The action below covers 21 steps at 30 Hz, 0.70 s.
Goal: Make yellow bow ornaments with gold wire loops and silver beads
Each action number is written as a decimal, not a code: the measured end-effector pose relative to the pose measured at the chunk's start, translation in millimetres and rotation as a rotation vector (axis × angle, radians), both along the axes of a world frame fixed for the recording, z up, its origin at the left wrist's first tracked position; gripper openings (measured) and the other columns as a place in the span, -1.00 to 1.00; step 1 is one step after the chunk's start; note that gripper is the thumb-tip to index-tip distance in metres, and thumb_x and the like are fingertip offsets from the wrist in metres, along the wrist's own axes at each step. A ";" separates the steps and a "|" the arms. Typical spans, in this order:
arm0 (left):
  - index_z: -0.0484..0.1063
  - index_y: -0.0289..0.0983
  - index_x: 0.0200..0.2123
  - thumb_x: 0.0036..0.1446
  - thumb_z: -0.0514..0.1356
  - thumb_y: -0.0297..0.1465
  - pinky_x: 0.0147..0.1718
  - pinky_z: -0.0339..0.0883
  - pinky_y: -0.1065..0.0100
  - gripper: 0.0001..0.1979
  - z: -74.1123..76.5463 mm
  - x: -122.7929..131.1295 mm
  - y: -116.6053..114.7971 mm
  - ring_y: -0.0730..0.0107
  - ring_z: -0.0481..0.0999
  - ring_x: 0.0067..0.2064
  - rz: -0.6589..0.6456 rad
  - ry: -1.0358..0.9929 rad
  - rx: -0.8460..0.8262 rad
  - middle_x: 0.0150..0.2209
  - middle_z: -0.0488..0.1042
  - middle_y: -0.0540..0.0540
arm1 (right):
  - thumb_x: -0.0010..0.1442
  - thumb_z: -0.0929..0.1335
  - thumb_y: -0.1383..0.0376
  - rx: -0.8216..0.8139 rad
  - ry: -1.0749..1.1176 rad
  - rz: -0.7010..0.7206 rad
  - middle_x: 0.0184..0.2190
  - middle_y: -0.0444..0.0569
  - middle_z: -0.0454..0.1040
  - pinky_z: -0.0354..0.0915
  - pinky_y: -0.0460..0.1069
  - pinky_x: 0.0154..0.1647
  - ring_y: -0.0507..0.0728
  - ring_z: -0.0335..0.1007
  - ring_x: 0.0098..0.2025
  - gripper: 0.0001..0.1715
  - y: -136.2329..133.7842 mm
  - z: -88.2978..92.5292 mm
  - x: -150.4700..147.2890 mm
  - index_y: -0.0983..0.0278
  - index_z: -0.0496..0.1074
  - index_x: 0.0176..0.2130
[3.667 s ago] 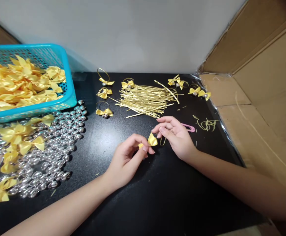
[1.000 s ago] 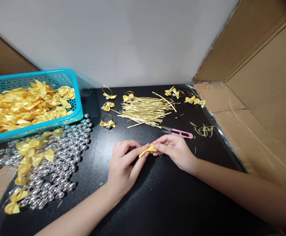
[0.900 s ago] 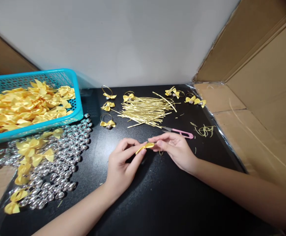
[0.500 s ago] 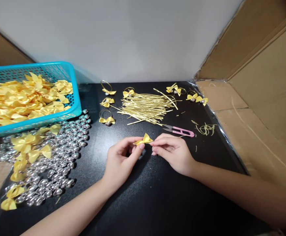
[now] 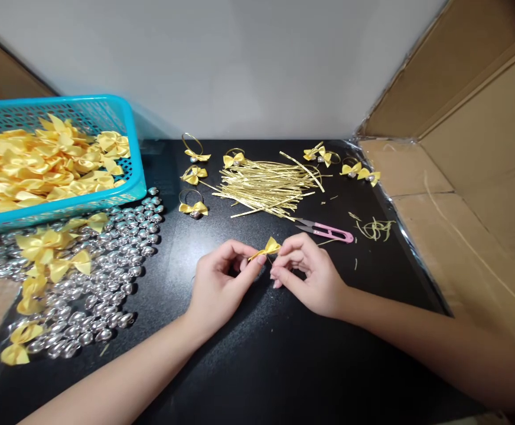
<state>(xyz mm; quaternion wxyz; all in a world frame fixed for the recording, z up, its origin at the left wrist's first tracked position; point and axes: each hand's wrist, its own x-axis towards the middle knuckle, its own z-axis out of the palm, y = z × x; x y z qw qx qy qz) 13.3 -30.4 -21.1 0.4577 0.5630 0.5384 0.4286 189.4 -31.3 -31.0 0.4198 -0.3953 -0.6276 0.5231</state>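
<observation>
Nearby, pink snips [image 5: 322, 234] lie between right hand [image 5: 309, 274] and gold strips [image 5: 266, 186].

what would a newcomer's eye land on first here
Probably the bright blue basket at upper left, heaped with yellow bows. In front of it, silver beads crowd the black table. Near the centre, the left hand pinches a single bow.

Head-worn camera, sole view: facing forward and down across black tabletop [image 5: 257, 372] toward pale wall [image 5: 240, 65]; left hand [image 5: 219, 286] and right hand [image 5: 319, 283] near, mid-frame.
</observation>
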 end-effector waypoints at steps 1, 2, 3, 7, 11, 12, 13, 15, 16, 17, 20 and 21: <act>0.49 -0.29 -0.43 0.07 0.30 -0.37 -0.54 0.18 0.47 -0.89 0.2 0.2 0.0 0.52 0.29 -0.54 -0.005 0.007 0.001 -0.57 0.40 0.04 | 0.18 0.36 0.39 0.000 0.002 0.003 -0.49 -0.23 0.43 0.40 -0.08 -0.42 -0.04 0.43 -0.53 -0.77 0.0 0.4 0.3 0.19 0.20 -0.23; 0.50 -0.29 -0.44 0.06 0.30 -0.37 -0.55 0.18 0.47 -0.89 0.2 0.3 -0.1 0.53 0.28 -0.54 -0.010 0.012 0.002 -0.58 0.40 0.04 | 0.17 0.35 0.40 0.005 0.008 0.004 -0.50 -0.24 0.41 0.37 -0.09 -0.43 -0.05 0.39 -0.53 -0.75 0.2 0.9 0.6 0.19 0.16 -0.26; 0.50 -0.29 -0.44 0.06 0.31 -0.37 -0.55 0.17 0.47 -0.89 0.2 0.4 -0.1 0.53 0.28 -0.54 -0.015 0.016 0.002 -0.58 0.40 0.04 | 0.17 0.35 0.41 0.005 0.017 0.004 -0.50 -0.24 0.39 0.35 -0.10 -0.45 -0.06 0.36 -0.53 -0.75 0.4 1.6 0.8 0.18 0.15 -0.28; 0.51 -0.30 -0.44 0.05 0.31 -0.38 -0.57 0.13 0.49 -0.90 -0.1 0.8 0.8 0.55 0.24 -0.56 -0.030 0.030 0.008 -0.60 0.36 0.06 | 0.15 0.34 0.43 -0.081 0.073 0.007 -0.53 -0.26 0.32 0.27 -0.12 -0.50 -0.07 0.29 -0.54 -0.72 2.7 4.5 1.4 0.18 0.11 -0.33; 0.50 -0.29 -0.45 0.06 0.30 -0.40 -0.58 0.11 0.49 -0.91 -1.0 1.1 2.1 0.57 0.22 -0.56 -0.038 0.035 0.016 -0.61 0.34 0.08 | 0.11 0.36 0.44 -0.210 0.161 0.027 -0.55 -0.28 0.32 0.20 -0.16 -0.56 -0.08 0.26 -0.55 -0.67 5.5 7.1 1.0 0.19 0.07 -0.37; 0.50 -0.29 -0.45 0.06 0.30 -0.40 -0.58 0.10 0.50 -0.91 -1.3 1.1 2.2 0.57 0.21 -0.56 -0.041 0.033 0.014 -0.61 0.34 0.08 | 0.11 0.36 0.44 -0.230 0.183 0.033 -0.56 -0.28 0.32 0.19 -0.16 -0.57 -0.09 0.25 -0.56 -0.65 6.1 7.7 0.8 0.19 0.07 -0.38; 0.50 -0.29 -0.45 0.06 0.30 -0.40 -0.58 0.10 0.50 -0.91 -1.5 1.1 2.3 0.57 0.21 -0.56 -0.043 0.030 0.010 -0.61 0.33 0.08 | 0.10 0.36 0.45 -0.248 0.200 0.040 -0.56 -0.29 0.32 0.18 -0.16 -0.58 -0.09 0.24 -0.57 -0.65 6.7 8.2 0.6 0.19 0.06 -0.38; 0.49 -0.28 -0.45 0.05 0.31 -0.40 -0.58 0.09 0.51 -0.91 -1.5 1.0 1.9 0.58 0.20 -0.57 -0.046 0.028 0.004 -0.62 0.32 0.09 | 0.10 0.36 0.46 -0.275 0.222 0.055 -0.57 -0.29 0.33 0.16 -0.17 -0.59 -0.11 0.21 -0.60 -0.64 7.8 9.3 0.3 0.19 0.06 -0.39; 0.49 -0.28 -0.46 0.05 0.32 -0.40 -0.59 0.08 0.51 -0.91 -1.3 1.0 1.6 0.58 0.20 -0.57 -0.045 0.028 0.003 -0.62 0.31 0.09 | 0.10 0.36 0.46 -0.285 0.230 0.061 -0.58 -0.30 0.33 0.15 -0.17 -0.60 -0.12 0.20 -0.61 -0.64 8.4 9.8 0.2 0.20 0.06 -0.40; 0.49 -0.28 -0.46 0.04 0.32 -0.40 -0.59 0.08 0.51 -0.90 -0.9 1.0 1.3 0.58 0.20 -0.57 -0.045 0.030 0.001 -0.62 0.31 0.09 | 0.09 0.36 0.47 -0.294 0.234 0.068 -0.58 -0.30 0.33 0.15 -0.17 -0.60 -0.12 0.19 -0.61 -0.64 8.9 10.4 0.2 0.20 0.06 -0.40; 0.49 -0.28 -0.47 0.04 0.32 -0.40 -0.60 0.07 0.51 -0.90 0.5 0.9 0.5 0.59 0.19 -0.57 -0.045 0.036 0.005 -0.62 0.32 0.09 | 0.08 0.37 0.48 -0.313 0.233 0.080 -0.59 -0.31 0.33 0.13 -0.18 -0.60 -0.13 0.17 -0.63 -0.63 9.9 11.8 0.6 0.20 0.06 -0.41; 0.49 -0.28 -0.47 0.04 0.32 -0.40 -0.60 0.07 0.51 -0.90 0.9 0.9 0.4 0.59 0.19 -0.57 -0.046 0.039 0.005 -0.62 0.33 0.09 | 0.08 0.37 0.48 -0.317 0.232 0.081 -0.59 -0.31 0.33 0.13 -0.18 -0.60 -0.13 0.17 -0.63 -0.63 10.0 12.1 0.8 0.20 0.06 -0.42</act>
